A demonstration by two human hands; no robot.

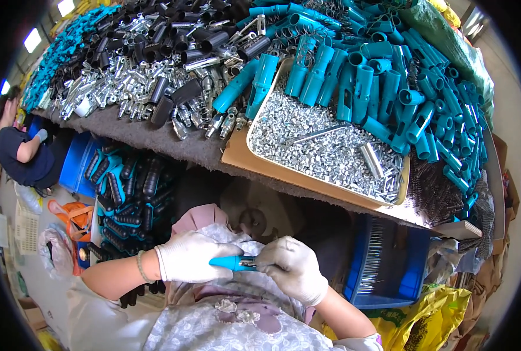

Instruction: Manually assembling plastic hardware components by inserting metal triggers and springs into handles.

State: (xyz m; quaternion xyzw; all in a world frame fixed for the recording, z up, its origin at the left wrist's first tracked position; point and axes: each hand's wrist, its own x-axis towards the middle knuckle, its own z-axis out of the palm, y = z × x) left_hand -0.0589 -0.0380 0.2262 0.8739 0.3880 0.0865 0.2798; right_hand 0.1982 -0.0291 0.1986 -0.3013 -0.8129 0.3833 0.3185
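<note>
In front of my body, my left hand point(194, 257), in a white glove, is closed around a teal tube point(230, 262). The tube lies roughly level, and its right end shows a dark slot with a bit of metal. Against that end, my right hand point(291, 268), also gloved in white, has its fingers pinched together. What sits between those fingers is hidden. Beyond the hands, a pale-rimmed tray point(405, 186) of tiny silvery metal pieces rests on the bench. A metal rod point(319, 134) and a short metal tube point(372, 161) lie on top of those pieces.
Loose teal tubes point(363, 88) pile up behind and right of the tray. Metal fittings point(117, 82) and black tubes point(213, 41) heap at left. Below the bench edge stand a blue bin point(389, 295) with thin rods and black-and-teal handles point(123, 222). Another person point(23, 152) sits far left.
</note>
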